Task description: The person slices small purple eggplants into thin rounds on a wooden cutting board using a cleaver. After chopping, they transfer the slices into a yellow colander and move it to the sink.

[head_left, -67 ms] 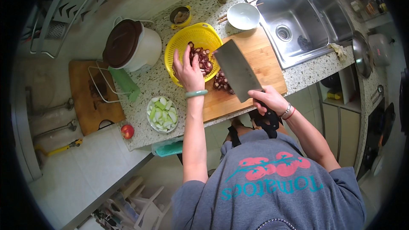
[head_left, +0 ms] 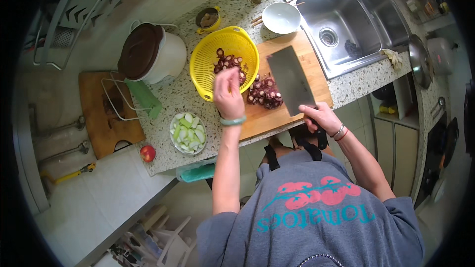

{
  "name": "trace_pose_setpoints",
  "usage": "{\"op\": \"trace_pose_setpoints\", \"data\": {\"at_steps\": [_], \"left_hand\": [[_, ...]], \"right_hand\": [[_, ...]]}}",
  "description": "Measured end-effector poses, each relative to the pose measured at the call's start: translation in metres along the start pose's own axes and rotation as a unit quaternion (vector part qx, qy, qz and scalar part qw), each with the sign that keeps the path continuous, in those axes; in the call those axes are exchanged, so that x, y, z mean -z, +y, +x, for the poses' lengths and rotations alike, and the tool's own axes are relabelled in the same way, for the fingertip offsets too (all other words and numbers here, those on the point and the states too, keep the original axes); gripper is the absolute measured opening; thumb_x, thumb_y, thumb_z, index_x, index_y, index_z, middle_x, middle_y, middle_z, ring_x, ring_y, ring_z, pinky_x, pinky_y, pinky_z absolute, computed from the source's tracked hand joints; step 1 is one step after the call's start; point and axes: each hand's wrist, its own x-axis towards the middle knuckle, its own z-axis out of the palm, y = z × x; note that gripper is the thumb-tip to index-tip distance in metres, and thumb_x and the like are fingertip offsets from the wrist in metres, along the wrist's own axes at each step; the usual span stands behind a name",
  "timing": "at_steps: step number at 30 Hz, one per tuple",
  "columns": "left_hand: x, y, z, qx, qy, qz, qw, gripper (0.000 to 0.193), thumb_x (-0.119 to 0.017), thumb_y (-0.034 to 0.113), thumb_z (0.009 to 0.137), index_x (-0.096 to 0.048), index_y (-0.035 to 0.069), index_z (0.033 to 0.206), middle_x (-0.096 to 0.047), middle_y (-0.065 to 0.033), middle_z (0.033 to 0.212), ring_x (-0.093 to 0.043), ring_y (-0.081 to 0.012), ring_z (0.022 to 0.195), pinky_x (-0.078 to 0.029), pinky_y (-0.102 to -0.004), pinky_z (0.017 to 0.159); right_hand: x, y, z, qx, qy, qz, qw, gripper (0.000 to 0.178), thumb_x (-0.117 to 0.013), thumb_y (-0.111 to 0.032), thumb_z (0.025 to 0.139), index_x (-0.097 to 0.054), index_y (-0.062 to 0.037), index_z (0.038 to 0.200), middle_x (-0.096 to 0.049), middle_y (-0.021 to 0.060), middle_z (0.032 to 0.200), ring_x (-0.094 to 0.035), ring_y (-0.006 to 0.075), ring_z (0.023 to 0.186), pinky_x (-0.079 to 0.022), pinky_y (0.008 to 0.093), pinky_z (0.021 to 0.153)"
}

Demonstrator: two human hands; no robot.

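Observation:
My right hand (head_left: pixel 319 117) grips the black handle of a cleaver (head_left: pixel 291 81), its broad blade held over the wooden cutting board (head_left: pixel 311 59). Left of the blade lies a pile of chopped purple-skinned stalks (head_left: pixel 265 91) with pale centres. My left hand (head_left: pixel 229 94) is over the near right rim of a yellow colander (head_left: pixel 204 62), between it and the pile. Its fingers are drawn in and smeared by motion, so whether they hold anything is unclear. More of the same purple pieces (head_left: pixel 226 63) lie inside the colander.
A plate of cut pale-green vegetable (head_left: pixel 188 133) stands left of my forearm, near a red apple (head_left: pixel 147 154). Behind are a lidded pot (head_left: pixel 166 54) and a small yellow bowl (head_left: pixel 208 19). A white bowl (head_left: pixel 281 18) sits between board and steel sink (head_left: pixel 321 71).
My left hand has come out of the colander, moving toward me and right, its spread fingers drawing together. The cleaver has shifted right, uncovering more of the chopped pile.

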Motion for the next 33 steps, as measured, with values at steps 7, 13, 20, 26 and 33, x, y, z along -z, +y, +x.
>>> {"op": "trace_pose_setpoints", "data": {"at_steps": [7, 13, 20, 26, 33], "left_hand": [[-0.023, -0.005, -0.1, 0.09, -0.15, 0.001, 0.985, 0.046, -0.051, 0.033, 0.099, -0.051, 0.008, 0.137, -0.04, -0.0222, 0.145, -0.037, -0.0381, 0.135, -0.029, -0.0453, 0.111], [-0.063, -0.022, -0.091, 0.04, -0.13, 0.164, 0.977, 0.058, -0.053, 0.046, 0.095, -0.048, 0.008, 0.139, -0.044, -0.0212, 0.141, -0.036, -0.0405, 0.133, -0.023, -0.0504, 0.112], [-0.082, -0.02, -0.087, 0.041, -0.103, 0.136, 0.984, 0.06, -0.063, 0.047, 0.088, -0.056, 0.004, 0.13, -0.05, -0.0183, 0.134, -0.042, -0.0366, 0.128, -0.03, -0.0485, 0.109], [-0.095, -0.012, -0.095, 0.104, -0.035, 0.053, 0.993, 0.047, -0.07, 0.031, 0.086, -0.06, 0.006, 0.124, -0.052, -0.017, 0.133, -0.045, -0.0358, 0.126, -0.033, -0.0466, 0.108], [-0.099, -0.005, -0.099, 0.159, 0.006, -0.027, 0.987, 0.035, -0.066, 0.019, 0.089, -0.062, 0.004, 0.12, -0.054, -0.0148, 0.131, -0.051, -0.0317, 0.121, -0.041, -0.0422, 0.102]], "right_hand": [[0.03, 0.058, 0.003, -0.073, 0.068, -0.011, 0.995, 0.044, -0.064, -0.034, 0.093, -0.05, -0.0079, 0.06, -0.047, 0.0001, 0.051, -0.044, 0.0096, 0.041, -0.034, 0.0261, 0.038], [0.017, 0.073, 0.017, -0.08, 0.064, 0.014, 0.995, 0.044, -0.061, -0.033, 0.095, -0.051, -0.0071, 0.061, -0.047, 0.0007, 0.05, -0.043, 0.0105, 0.04, -0.034, 0.0272, 0.038], [-0.016, 0.07, 0.033, -0.077, 0.037, 0.023, 0.996, 0.036, -0.06, -0.032, 0.095, -0.057, -0.0072, 0.069, -0.049, -0.0009, 0.052, -0.044, 0.0085, 0.04, -0.035, 0.0263, 0.039], [-0.034, 0.074, 0.041, -0.064, -0.011, 0.021, 0.998, 0.04, -0.059, -0.033, 0.096, -0.055, -0.0074, 0.065, -0.049, 0.0, 0.051, -0.044, 0.0088, 0.04, -0.035, 0.0262, 0.039], [-0.027, 0.074, 0.038, -0.065, -0.031, 0.005, 0.997, 0.041, -0.06, -0.033, 0.096, -0.053, -0.0075, 0.064, -0.048, 0.0, 0.051, -0.042, 0.0086, 0.039, -0.034, 0.0262, 0.038]]}}
